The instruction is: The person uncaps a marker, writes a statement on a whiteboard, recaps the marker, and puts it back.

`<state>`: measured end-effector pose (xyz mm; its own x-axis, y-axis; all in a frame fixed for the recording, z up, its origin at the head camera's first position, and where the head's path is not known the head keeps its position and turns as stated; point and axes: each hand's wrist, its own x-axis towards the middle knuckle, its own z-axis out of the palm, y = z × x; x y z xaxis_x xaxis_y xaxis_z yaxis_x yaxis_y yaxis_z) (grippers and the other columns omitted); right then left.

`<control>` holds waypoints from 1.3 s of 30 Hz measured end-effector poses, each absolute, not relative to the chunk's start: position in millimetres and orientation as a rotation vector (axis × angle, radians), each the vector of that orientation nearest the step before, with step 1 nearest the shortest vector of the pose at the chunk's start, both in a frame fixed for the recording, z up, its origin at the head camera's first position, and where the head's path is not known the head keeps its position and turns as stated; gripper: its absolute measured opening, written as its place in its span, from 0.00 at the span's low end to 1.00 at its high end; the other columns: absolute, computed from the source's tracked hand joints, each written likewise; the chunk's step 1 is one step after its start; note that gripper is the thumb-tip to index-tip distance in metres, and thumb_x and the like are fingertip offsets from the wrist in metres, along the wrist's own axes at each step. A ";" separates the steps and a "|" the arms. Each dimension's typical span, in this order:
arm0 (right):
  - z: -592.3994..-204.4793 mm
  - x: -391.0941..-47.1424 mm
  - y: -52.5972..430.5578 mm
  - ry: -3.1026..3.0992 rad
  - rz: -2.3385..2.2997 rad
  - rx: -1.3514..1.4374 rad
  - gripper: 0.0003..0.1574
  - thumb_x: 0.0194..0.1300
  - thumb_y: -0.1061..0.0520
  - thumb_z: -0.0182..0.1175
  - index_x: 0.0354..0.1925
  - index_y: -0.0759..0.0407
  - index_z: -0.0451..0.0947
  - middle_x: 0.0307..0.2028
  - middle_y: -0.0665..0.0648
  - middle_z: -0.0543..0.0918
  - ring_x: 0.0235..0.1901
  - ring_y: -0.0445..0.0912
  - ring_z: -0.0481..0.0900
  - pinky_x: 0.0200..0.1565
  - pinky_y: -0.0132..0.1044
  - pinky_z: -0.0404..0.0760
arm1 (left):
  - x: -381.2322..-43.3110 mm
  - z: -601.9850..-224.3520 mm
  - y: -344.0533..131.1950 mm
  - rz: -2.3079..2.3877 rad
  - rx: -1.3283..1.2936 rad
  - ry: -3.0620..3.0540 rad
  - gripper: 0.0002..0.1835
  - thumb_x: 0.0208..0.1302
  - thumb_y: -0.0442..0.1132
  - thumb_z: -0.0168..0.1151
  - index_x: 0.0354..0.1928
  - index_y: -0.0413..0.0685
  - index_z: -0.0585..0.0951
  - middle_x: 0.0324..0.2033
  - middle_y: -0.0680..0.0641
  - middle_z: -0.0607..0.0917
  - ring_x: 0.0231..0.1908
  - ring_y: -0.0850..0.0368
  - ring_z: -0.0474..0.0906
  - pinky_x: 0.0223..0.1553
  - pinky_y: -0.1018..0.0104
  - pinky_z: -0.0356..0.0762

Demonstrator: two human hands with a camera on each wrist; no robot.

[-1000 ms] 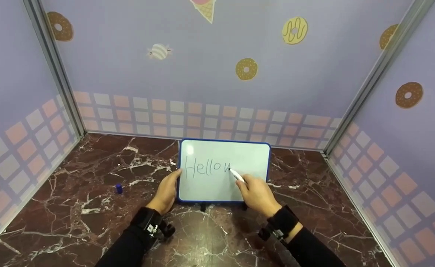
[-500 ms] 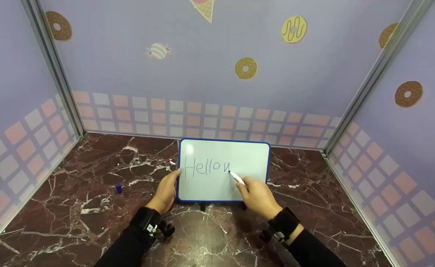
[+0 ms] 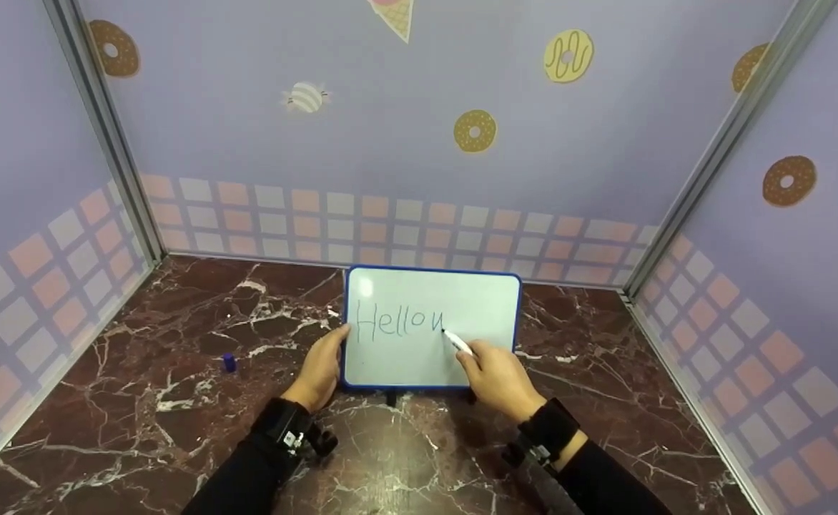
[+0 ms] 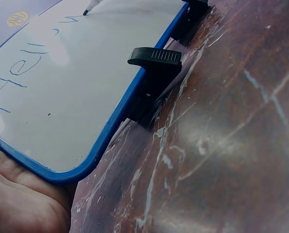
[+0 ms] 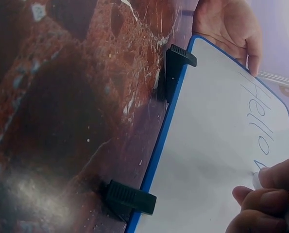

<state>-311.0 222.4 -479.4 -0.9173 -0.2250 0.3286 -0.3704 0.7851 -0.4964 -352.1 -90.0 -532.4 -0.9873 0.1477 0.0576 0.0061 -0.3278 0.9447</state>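
Observation:
A whiteboard (image 3: 405, 365) with a blue frame leans on black stand feet, and "Hello" plus part of another letter is written on it. At its left edge, my left hand (image 3: 320, 368) grips the frame, thumb at the edge; the fingers are hidden behind the board. My right hand (image 3: 501, 375) pinches a white marker (image 3: 458, 342), whose dark tip is right at the last letter's stroke. From the right wrist, curled fingers (image 5: 268, 201) cover most of the marker. The left wrist view shows the marker tip (image 4: 86, 11) close over the board's surface.
A blue marker cap (image 3: 229, 363) stands on the dark marbled tabletop (image 3: 176, 429), left of the board. Black clips (image 4: 156, 57) hook over the board's lower edge. Lilac patterned panels (image 3: 405, 164) enclose the back and both sides.
The marker tip has shifted slightly down, and the last letter's stroke is a little longer. My left hand and the whiteboard stay in place.

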 end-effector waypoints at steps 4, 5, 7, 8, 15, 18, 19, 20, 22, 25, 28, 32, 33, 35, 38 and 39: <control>-477.4 -312.5 222.8 -2.722 0.825 0.464 0.10 0.83 0.55 0.64 0.43 0.61 0.85 0.23 0.46 0.72 0.20 0.42 0.68 0.26 0.40 0.69 | -353.4 -531.5 -90.3 2.485 0.203 1.764 0.28 0.91 0.46 0.42 0.69 0.27 0.77 0.54 0.36 0.89 0.51 0.47 0.87 0.54 0.54 0.88; -477.0 -313.0 223.0 -2.721 0.824 0.463 0.11 0.84 0.55 0.63 0.43 0.61 0.85 0.23 0.46 0.72 0.20 0.42 0.68 0.25 0.40 0.69 | -353.6 -531.2 -90.3 2.485 0.202 1.766 0.28 0.91 0.46 0.42 0.69 0.27 0.77 0.54 0.37 0.89 0.51 0.47 0.88 0.54 0.54 0.88; -475.7 -314.1 223.4 -2.717 0.821 0.465 0.11 0.84 0.55 0.63 0.43 0.61 0.85 0.23 0.46 0.72 0.20 0.41 0.68 0.25 0.39 0.68 | -353.6 -530.3 -90.2 2.488 0.207 1.764 0.28 0.91 0.46 0.42 0.69 0.27 0.77 0.53 0.37 0.89 0.51 0.47 0.88 0.53 0.54 0.88; -475.0 -314.7 223.5 -2.714 0.822 0.466 0.11 0.84 0.55 0.63 0.43 0.61 0.85 0.23 0.46 0.72 0.20 0.41 0.68 0.25 0.39 0.68 | -353.5 -529.7 -90.1 2.490 0.206 1.763 0.28 0.91 0.46 0.42 0.69 0.27 0.77 0.53 0.37 0.89 0.51 0.48 0.88 0.53 0.55 0.88; -468.8 -318.6 225.1 -2.687 0.810 0.483 0.11 0.84 0.55 0.62 0.45 0.61 0.84 0.23 0.46 0.72 0.19 0.41 0.67 0.24 0.38 0.67 | -353.9 -529.0 -90.6 2.487 0.211 1.780 0.28 0.91 0.47 0.42 0.70 0.26 0.76 0.53 0.37 0.89 0.50 0.48 0.88 0.52 0.54 0.88; -465.6 -320.5 225.2 -2.680 0.804 0.466 0.11 0.84 0.55 0.63 0.45 0.61 0.85 0.23 0.47 0.73 0.20 0.42 0.68 0.25 0.39 0.68 | -353.8 -527.9 -90.6 2.482 0.207 1.780 0.28 0.91 0.47 0.42 0.70 0.26 0.76 0.53 0.37 0.89 0.50 0.48 0.87 0.51 0.53 0.88; -464.8 -321.2 225.2 -2.677 0.800 0.460 0.11 0.84 0.55 0.63 0.45 0.61 0.85 0.24 0.47 0.74 0.20 0.42 0.69 0.25 0.39 0.69 | -354.2 -527.7 -90.5 2.482 0.202 1.780 0.28 0.91 0.46 0.42 0.70 0.26 0.76 0.53 0.37 0.89 0.50 0.48 0.87 0.51 0.54 0.88; -464.1 -321.9 225.2 -2.674 0.796 0.455 0.11 0.84 0.55 0.63 0.44 0.61 0.85 0.24 0.47 0.74 0.21 0.43 0.69 0.25 0.40 0.70 | -354.3 -527.4 -90.4 2.481 0.204 1.784 0.28 0.91 0.47 0.42 0.69 0.26 0.76 0.52 0.37 0.89 0.50 0.48 0.87 0.51 0.53 0.88; -462.7 -322.8 225.2 -2.666 0.791 0.447 0.11 0.84 0.55 0.63 0.43 0.60 0.84 0.24 0.48 0.74 0.21 0.43 0.69 0.26 0.41 0.70 | -354.5 -527.1 -90.1 2.480 0.203 1.787 0.28 0.91 0.47 0.43 0.69 0.26 0.76 0.52 0.37 0.89 0.49 0.48 0.87 0.51 0.54 0.88; -462.3 -323.1 225.6 -2.661 0.792 0.443 0.11 0.84 0.55 0.63 0.43 0.60 0.84 0.23 0.47 0.72 0.21 0.43 0.69 0.26 0.40 0.69 | -354.4 -527.8 -89.6 2.480 0.211 1.785 0.28 0.91 0.47 0.42 0.69 0.26 0.76 0.53 0.37 0.89 0.51 0.48 0.87 0.52 0.54 0.88; -463.4 -322.0 226.2 -2.669 0.803 0.433 0.10 0.84 0.55 0.63 0.45 0.61 0.85 0.23 0.47 0.72 0.21 0.43 0.69 0.26 0.40 0.69 | -353.4 -530.2 -89.4 2.471 0.216 1.776 0.29 0.91 0.47 0.42 0.70 0.27 0.76 0.55 0.36 0.89 0.52 0.47 0.87 0.54 0.53 0.88; -465.0 -320.9 226.6 -2.682 0.813 0.422 0.10 0.84 0.55 0.63 0.46 0.62 0.85 0.24 0.47 0.73 0.22 0.43 0.70 0.27 0.40 0.70 | -352.3 -533.3 -89.3 2.470 0.215 1.765 0.29 0.91 0.47 0.42 0.71 0.26 0.75 0.55 0.37 0.89 0.52 0.48 0.88 0.54 0.53 0.88; -465.0 -321.0 226.5 -2.683 0.814 0.421 0.11 0.84 0.55 0.63 0.46 0.62 0.85 0.24 0.47 0.74 0.22 0.43 0.70 0.27 0.40 0.71 | -352.1 -533.4 -89.3 2.475 0.215 1.760 0.29 0.91 0.47 0.42 0.71 0.26 0.75 0.54 0.37 0.89 0.51 0.48 0.88 0.54 0.53 0.88; -464.6 -321.4 226.1 -2.683 0.819 0.417 0.11 0.84 0.55 0.63 0.46 0.62 0.85 0.24 0.48 0.74 0.22 0.43 0.70 0.27 0.40 0.71 | -352.5 -533.5 -89.2 2.483 0.218 1.760 0.29 0.92 0.47 0.42 0.71 0.25 0.75 0.54 0.37 0.89 0.51 0.48 0.88 0.53 0.53 0.89; -464.0 -322.0 225.7 -2.685 0.827 0.412 0.11 0.84 0.55 0.63 0.46 0.62 0.85 0.24 0.48 0.74 0.22 0.43 0.70 0.27 0.40 0.71 | -353.1 -532.9 -89.4 2.488 0.217 1.760 0.29 0.91 0.47 0.43 0.70 0.26 0.75 0.53 0.38 0.89 0.51 0.49 0.88 0.53 0.54 0.88; -463.7 -322.2 225.6 -2.684 0.828 0.411 0.11 0.84 0.55 0.63 0.46 0.62 0.85 0.24 0.48 0.74 0.22 0.43 0.70 0.27 0.40 0.71 | -353.3 -532.5 -89.5 2.489 0.217 1.760 0.29 0.91 0.47 0.43 0.70 0.26 0.75 0.53 0.38 0.89 0.51 0.49 0.88 0.53 0.55 0.88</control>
